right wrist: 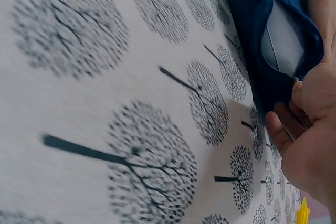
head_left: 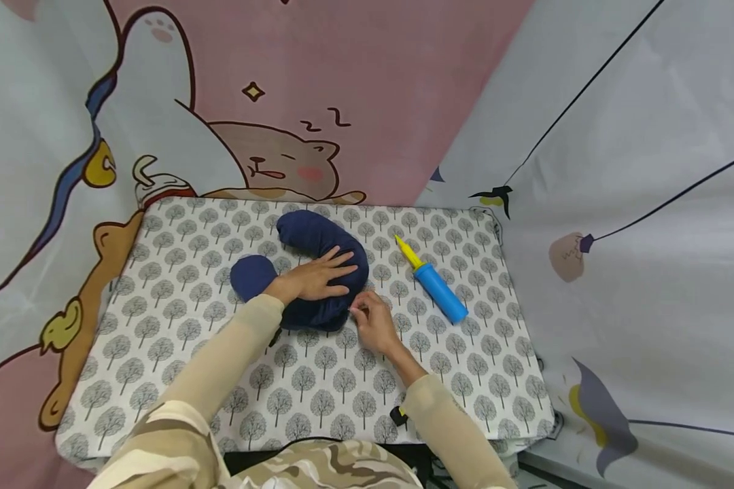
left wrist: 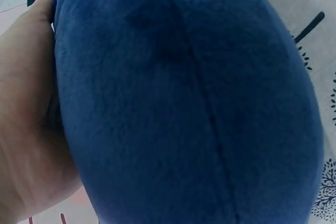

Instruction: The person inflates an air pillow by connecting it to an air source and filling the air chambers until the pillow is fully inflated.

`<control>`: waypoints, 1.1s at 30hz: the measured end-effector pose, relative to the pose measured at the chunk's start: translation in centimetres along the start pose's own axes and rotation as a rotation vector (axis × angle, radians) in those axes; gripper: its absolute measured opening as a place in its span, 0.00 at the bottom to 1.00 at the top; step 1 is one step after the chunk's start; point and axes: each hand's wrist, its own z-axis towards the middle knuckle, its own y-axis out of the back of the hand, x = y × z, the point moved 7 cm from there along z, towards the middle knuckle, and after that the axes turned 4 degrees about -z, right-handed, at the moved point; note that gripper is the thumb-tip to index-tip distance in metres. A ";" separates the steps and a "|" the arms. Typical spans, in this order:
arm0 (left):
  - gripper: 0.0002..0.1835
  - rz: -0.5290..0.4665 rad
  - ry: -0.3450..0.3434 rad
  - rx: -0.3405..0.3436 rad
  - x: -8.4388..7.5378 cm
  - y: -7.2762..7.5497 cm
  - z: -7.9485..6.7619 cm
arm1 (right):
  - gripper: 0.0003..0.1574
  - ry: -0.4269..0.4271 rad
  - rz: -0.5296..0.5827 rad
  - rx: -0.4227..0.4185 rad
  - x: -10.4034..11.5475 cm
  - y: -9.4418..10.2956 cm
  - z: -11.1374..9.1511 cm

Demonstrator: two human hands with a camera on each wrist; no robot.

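A dark blue U-shaped neck pillow [head_left: 315,231] lies on the tabletop, its rounded end [head_left: 252,276] toward the left. My left hand [head_left: 316,277] rests on the pillow with the fingers spread. In the left wrist view the plush blue fabric [left wrist: 184,103], with a seam down it, fills most of the picture. At the pillow's near right edge my right hand [head_left: 376,326] pinches a small zipper pull [right wrist: 296,80]. Beside those fingers the cover gapes along a slit, and a pale grey inner lining [right wrist: 281,40] shows inside.
A hand pump [head_left: 440,292] with a blue barrel and yellow nozzle lies to the right of the pillow. White cloth with a tree print [head_left: 324,401] covers the table. A small black and yellow item [head_left: 399,415] is near the front edge. Printed curtains [head_left: 404,81] hang around.
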 end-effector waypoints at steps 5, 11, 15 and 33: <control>0.40 0.006 0.017 -0.021 0.2 0.3 -0.1 | 0.05 -0.023 0.017 -0.007 0.9 -0.4 -0.6; 0.39 -0.093 0.003 -0.107 0.0 1.2 -0.8 | 0.06 -0.039 0.117 -0.058 1.1 0.3 -0.4; 0.39 -0.194 -0.003 -0.141 -0.1 1.8 -2.5 | 0.06 -0.085 0.194 -0.120 0.1 1.4 0.1; 0.60 0.225 0.059 -0.302 -0.7 -1.5 -6.1 | 0.04 -0.116 0.188 -0.168 -2.5 3.7 2.7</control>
